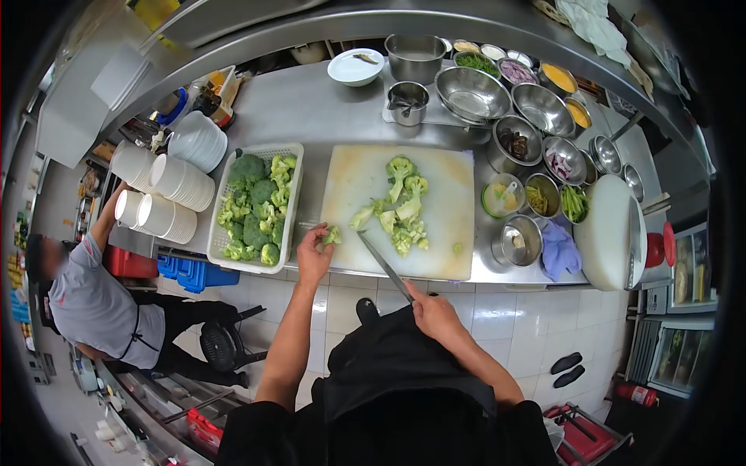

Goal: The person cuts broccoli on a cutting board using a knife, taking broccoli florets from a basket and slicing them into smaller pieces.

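Observation:
Between the fingers of my left hand [312, 252] is a small broccoli floret [332, 235], held over the left front edge of the white cutting board [350, 175]. My right hand [435, 313] grips the handle of a knife [382, 260], whose blade points forward and left over the board. Cut broccoli pieces [406, 208] lie heaped in the middle of the board, and a small scrap rests near its right front corner. Left of the board stands a white plastic basket [294, 194] filled with broccoli heads and florets [255, 206].
Stacked white bowls [183, 182] stand left of the basket. Metal bowls [474, 93] of cut vegetables line the right and back. A purple cloth [559, 250] lies by a round white block [610, 233]. At far left, a person in a grey shirt [116, 303] reaches toward the bowls.

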Action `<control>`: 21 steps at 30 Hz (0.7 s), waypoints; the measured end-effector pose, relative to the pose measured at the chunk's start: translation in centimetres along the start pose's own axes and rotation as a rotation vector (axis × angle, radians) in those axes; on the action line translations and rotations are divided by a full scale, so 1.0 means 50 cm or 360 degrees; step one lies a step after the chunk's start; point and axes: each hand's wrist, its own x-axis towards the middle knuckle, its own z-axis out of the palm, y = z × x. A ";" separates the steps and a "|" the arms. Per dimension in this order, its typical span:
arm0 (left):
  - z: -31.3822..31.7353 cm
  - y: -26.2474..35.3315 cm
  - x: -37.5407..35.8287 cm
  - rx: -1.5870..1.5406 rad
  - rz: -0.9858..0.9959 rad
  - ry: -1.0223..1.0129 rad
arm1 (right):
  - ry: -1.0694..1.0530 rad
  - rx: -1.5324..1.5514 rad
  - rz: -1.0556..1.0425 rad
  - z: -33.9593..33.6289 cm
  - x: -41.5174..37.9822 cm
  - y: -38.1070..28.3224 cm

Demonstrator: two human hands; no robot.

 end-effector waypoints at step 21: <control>-0.002 0.051 -0.011 0.0475 0.0219 -0.0003 | -0.0203 -0.0319 -0.0058 0.016 0.009 -0.043</control>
